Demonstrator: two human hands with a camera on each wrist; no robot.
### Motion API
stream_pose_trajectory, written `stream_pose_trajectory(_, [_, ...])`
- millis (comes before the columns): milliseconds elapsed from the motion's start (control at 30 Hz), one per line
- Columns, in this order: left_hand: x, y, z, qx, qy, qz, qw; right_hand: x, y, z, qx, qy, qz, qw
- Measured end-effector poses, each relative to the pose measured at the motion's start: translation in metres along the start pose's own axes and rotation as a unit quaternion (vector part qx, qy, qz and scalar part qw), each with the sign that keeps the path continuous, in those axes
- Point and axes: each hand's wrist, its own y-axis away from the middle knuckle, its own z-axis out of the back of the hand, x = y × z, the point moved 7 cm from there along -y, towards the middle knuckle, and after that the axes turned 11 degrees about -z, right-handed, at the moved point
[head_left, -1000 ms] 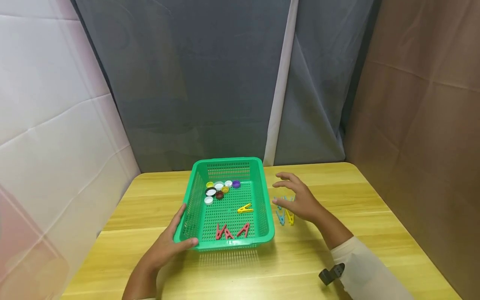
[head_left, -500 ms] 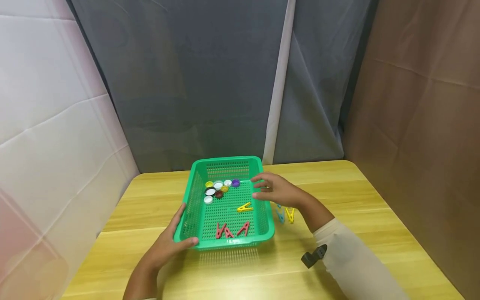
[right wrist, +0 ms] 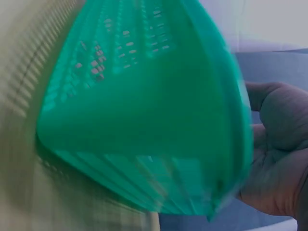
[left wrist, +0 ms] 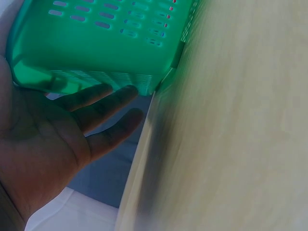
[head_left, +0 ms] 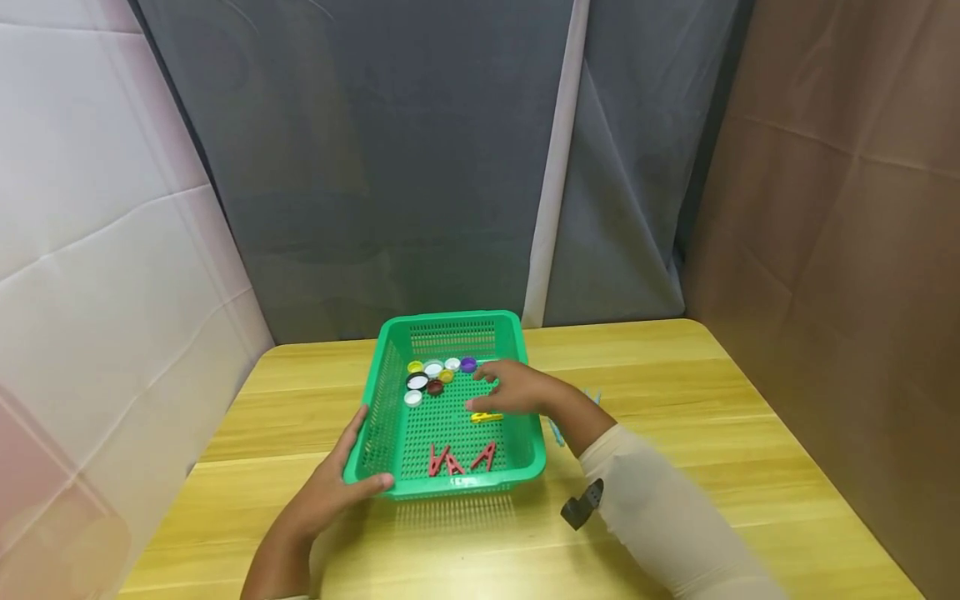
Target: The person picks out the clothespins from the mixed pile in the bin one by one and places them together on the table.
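Note:
A green plastic basket [head_left: 465, 483] stands on the table. My left hand [head_left: 326, 479] steadies its near left corner, thumb on the front rim, fingers along the outer side; the left wrist view shows those fingers stretched out. Inside the basket, my right hand [head_left: 517, 387] hovers at the right with a gap between thumb and fingers. Just below it lies a yellow clothespin [head_left: 487, 417], partly covered. Red clothespins [head_left: 483, 456] lie at the near end. Bottle caps [head_left: 435, 387] in several colours cluster at the far left inside.
Right of the basket, light blue clothespins [head_left: 557, 432] lie on the wooden table [head_left: 660, 400], mostly hidden by my right forearm. Behind the table hangs a grey curtain [head_left: 412, 208]. A small black device [head_left: 582, 504] is on my right sleeve.
My right hand has moved left from above the clothespins on the table, over the basket's right rim, to above the yellow clothespin inside. The left hand keeps its place.

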Motion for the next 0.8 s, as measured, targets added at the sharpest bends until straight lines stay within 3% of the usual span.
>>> stream_pose_trajectory(233, [0.001, 0.000, 0.000, 0.002, -0.003, 0.001, 1.0000, 0.003, -0.012, -0.014, -0.023, 0.056, -0.056, 0.9966])
stream_pose_trajectory(433, [0.000, 0.002, 0.001, -0.001, -0.001, 0.001, 1.0000, 0.005, -0.020, -0.015, -0.015, 0.081, -0.097, 0.9919])
stream_pose_trajectory(800, [0.001, 0.000, 0.001, 0.002, 0.005, -0.002, 1.0000, 0.006, -0.026, -0.022, 0.017, 0.140, -0.124, 0.9822])
